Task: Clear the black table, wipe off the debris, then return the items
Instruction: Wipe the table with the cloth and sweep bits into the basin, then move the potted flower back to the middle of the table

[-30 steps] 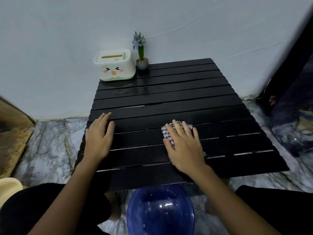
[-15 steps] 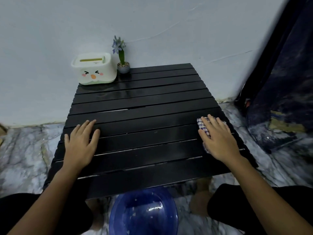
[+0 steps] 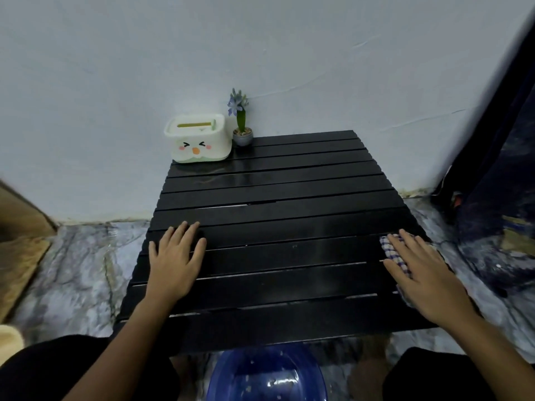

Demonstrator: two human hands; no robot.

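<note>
The black slatted table [image 3: 283, 204] stands against the wall. My left hand [image 3: 173, 263] lies flat and open on its near left part, holding nothing. My right hand [image 3: 424, 276] presses flat on a blue-and-white checked cloth [image 3: 390, 251] at the table's near right edge; most of the cloth is hidden under the palm. A white tissue box with a cartoon face [image 3: 198, 141] and a small potted purple flower [image 3: 241, 123] sit at the far left corner, by the wall.
A blue plastic basin [image 3: 266, 374] with bits of debris in it sits on the floor under the table's near edge, between my knees. The floor is marbled grey [image 3: 75, 270]. Dark fabric [image 3: 503, 169] hangs at the right, a wooden board [image 3: 17, 256] at the left.
My right hand has slid the cloth from the table's near middle to its right edge. My left hand has stayed flat on the left side. The head has shifted.
</note>
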